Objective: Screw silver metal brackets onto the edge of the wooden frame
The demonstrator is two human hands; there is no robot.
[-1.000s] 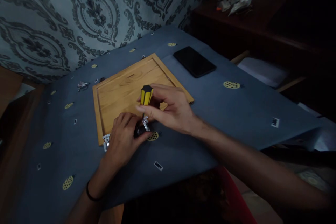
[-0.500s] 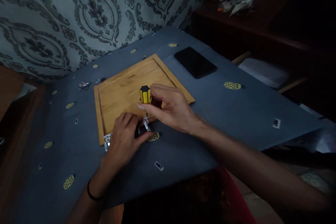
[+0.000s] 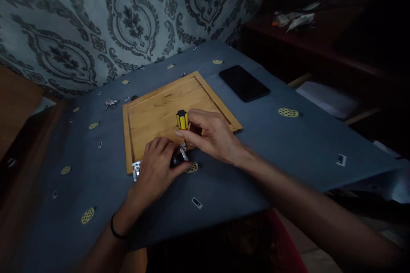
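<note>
A wooden panel (image 3: 166,98) with a raised frame lies on the cloth-covered table. My right hand (image 3: 214,136) is closed around a yellow-and-black screwdriver (image 3: 182,120), held upright with its tip down at a silver hinge (image 3: 183,152) on the panel's near edge. My left hand (image 3: 160,160) rests over that edge, fingers curled and thumb beside the hinge. Between its thumb and fingers is something dark, partly hidden. A second silver hinge (image 3: 136,170) sits at the panel's near left corner, left of my left hand.
A black phone (image 3: 244,82) lies right of the panel. Small metal pieces (image 3: 111,103) lie to its left, and a small dark object (image 3: 133,98) is by its left far edge. The blue tablecloth (image 3: 230,196) ends close to my body. Dark furniture (image 3: 320,47) stands at the right.
The whole view has shifted slightly, so everything appears a little further right. My hands, the screwdriver and the hinge keep nearly the same places relative to the panel.
</note>
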